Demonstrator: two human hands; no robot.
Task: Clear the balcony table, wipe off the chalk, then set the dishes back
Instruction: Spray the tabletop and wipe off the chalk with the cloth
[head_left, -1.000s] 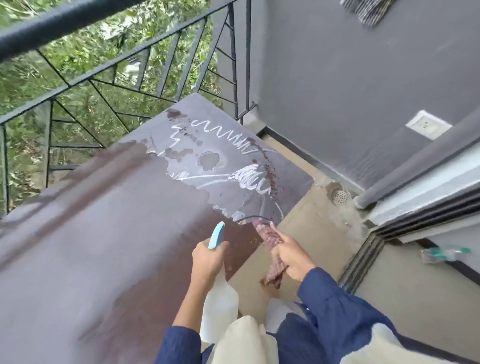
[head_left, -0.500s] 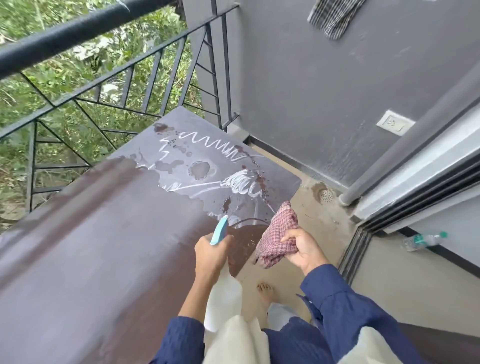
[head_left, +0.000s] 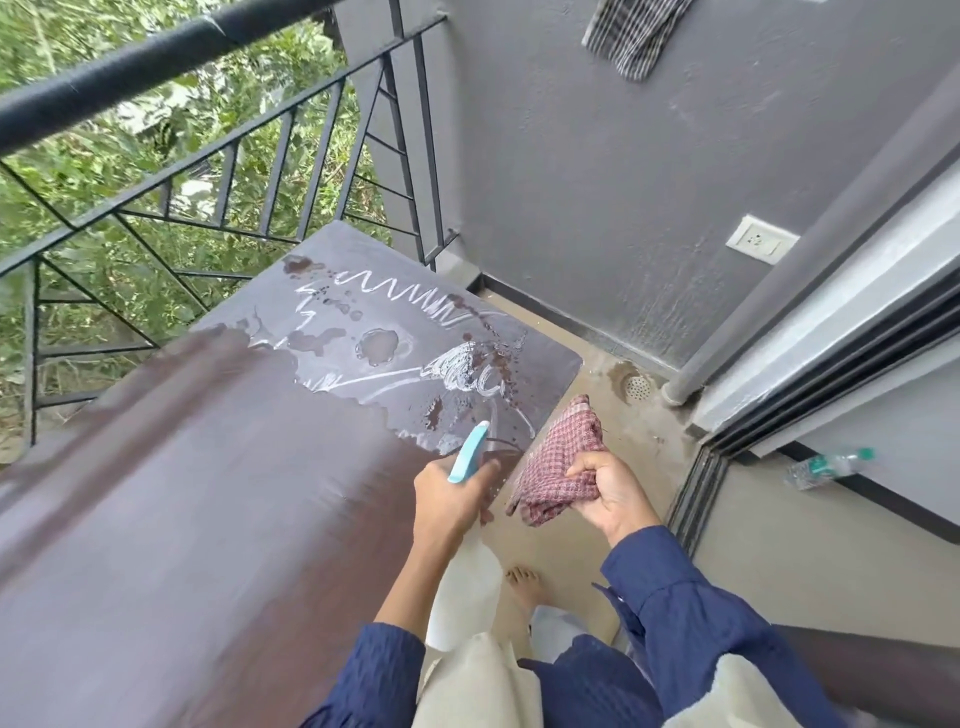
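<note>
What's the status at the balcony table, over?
Left hand grips spray bottle, right hand holds checked cloth beside the table edge. Chalk scribbles unwiped at the wet far end.

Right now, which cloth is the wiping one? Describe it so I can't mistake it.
Start at the brown table, whose far end bears white chalk scribbles. Just off its right edge, the right hand grips a bunched cloth. It is red-and-white checked, unlike the grey striped cloth hanging high on the wall.
</note>
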